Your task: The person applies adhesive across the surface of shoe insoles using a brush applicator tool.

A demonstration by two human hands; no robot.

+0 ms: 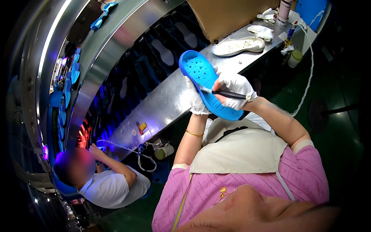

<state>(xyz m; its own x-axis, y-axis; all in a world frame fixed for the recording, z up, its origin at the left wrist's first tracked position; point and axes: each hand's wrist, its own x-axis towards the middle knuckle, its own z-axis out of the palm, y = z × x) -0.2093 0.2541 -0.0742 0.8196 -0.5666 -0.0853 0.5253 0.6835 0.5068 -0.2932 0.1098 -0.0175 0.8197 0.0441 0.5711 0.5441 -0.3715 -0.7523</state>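
Note:
A bright blue shoe sole (pixel 197 69), with small holes at its far end, is held tilted above the near side of the metal bench. My left hand (pixel 196 99), in a white knitted glove, grips its left edge from the side and beneath. In a white glove with bare fingertips, my right hand (pixel 234 87) is closed round a slim black-handled tool (pixel 230 94). That tool has a pale metal-looking end that meets the inner face of the sole near its left edge; the exact kind of tip is too small to tell.
On the metal bench (pixel 166 96) lie a white sole (pixel 239 46) and a crumpled white glove (pixel 261 32). Cardboard (pixel 232 15) stands behind. A conveyor carries dark and blue soles (pixel 67 87). A co-worker (pixel 112 185) sits at the left. A white cable (pixel 310 69) hangs at the right.

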